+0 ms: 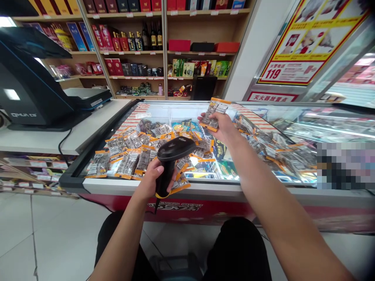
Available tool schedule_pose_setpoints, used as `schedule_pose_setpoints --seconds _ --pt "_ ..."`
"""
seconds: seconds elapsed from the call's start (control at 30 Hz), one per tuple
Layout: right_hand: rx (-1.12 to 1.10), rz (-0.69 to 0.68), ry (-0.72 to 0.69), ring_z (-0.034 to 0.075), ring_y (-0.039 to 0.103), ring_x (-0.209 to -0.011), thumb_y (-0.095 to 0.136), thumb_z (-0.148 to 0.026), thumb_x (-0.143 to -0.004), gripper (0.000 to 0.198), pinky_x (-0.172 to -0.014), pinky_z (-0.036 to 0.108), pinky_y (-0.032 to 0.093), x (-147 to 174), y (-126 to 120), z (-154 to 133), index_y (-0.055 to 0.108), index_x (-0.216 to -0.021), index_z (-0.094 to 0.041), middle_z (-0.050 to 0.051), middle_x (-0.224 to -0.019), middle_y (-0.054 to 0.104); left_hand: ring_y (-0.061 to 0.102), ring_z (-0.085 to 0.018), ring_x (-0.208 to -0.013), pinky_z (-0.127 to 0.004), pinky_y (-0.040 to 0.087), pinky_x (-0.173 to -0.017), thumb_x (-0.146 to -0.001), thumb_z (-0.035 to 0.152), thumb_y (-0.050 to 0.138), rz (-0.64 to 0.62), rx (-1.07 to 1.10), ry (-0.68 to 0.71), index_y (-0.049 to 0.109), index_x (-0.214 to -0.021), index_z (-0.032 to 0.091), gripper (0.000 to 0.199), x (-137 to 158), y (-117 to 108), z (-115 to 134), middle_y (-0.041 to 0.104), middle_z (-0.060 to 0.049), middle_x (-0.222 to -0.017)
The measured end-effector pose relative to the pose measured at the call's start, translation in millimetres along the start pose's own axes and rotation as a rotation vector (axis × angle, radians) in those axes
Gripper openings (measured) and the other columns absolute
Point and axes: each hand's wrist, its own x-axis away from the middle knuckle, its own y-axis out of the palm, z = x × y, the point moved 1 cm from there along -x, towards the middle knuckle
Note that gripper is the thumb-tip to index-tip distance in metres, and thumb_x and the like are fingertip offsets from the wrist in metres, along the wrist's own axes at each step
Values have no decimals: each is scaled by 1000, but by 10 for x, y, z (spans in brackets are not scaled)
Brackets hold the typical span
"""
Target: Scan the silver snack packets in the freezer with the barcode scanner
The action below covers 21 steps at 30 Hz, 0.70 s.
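Note:
My left hand [150, 177] is wrapped round the handle of a black barcode scanner [175, 148], whose head points to the right. Between the fingers and thumb of my right hand [221, 127] is a snack packet [215, 111] with orange ends and a clear middle, raised above the chest freezer. Many similar packets [129, 162] lie spread over the freezer's glass top on the left, below and around the scanner. Another loose pile of packets [275, 150] covers the glass to the right of my right forearm.
The chest freezer [117, 186] has a pale rim and red front. A counter [64, 138] at the left carries a black checkout terminal [32, 86]. Shelves [131, 52] of boxes and bottles stand behind. The scanner's cable hangs along the freezer front.

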Motion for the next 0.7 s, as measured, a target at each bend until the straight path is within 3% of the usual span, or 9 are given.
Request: schedule_pose_setpoints --seconds 0.17,0.27,0.43,0.7 --pt "82 -121 -91 24 86 -88 90 -66 -94 46 -81 34 72 104 178 9 66 -96 -27 2 -86 80 54 -11 -39 -23 38 -39 -95 73 77 -56 2 -14 70 -113 16 60 4 -16 -26 71 -2 -76" --pt "151 -192 -103 25 85 -87 91 -80 -88 58 -77 35 71 135 213 75 67 -93 -28 3 -82 80 54 -11 -39 -23 38 -39 -94 74 78 -43 -5 -7 71 -112 16 61 2 -27 -34 70 -2 -75" --pt "208 -239 -93 26 85 -86 93 -87 -80 65 -74 35 69 129 217 142 68 -90 -28 3 -80 80 54 -11 -39 -22 37 -38 -93 72 80 -18 -7 6 70 -107 17 58 0 -48 -52 69 -1 -75" --pt "274 -273 -119 28 84 -91 88 -87 -80 64 -81 38 69 113 205 127 66 -88 -27 6 -84 80 54 -11 -40 -24 38 -40 -94 72 78 -27 -11 3 72 -114 15 60 5 -44 -50 69 -2 -76"
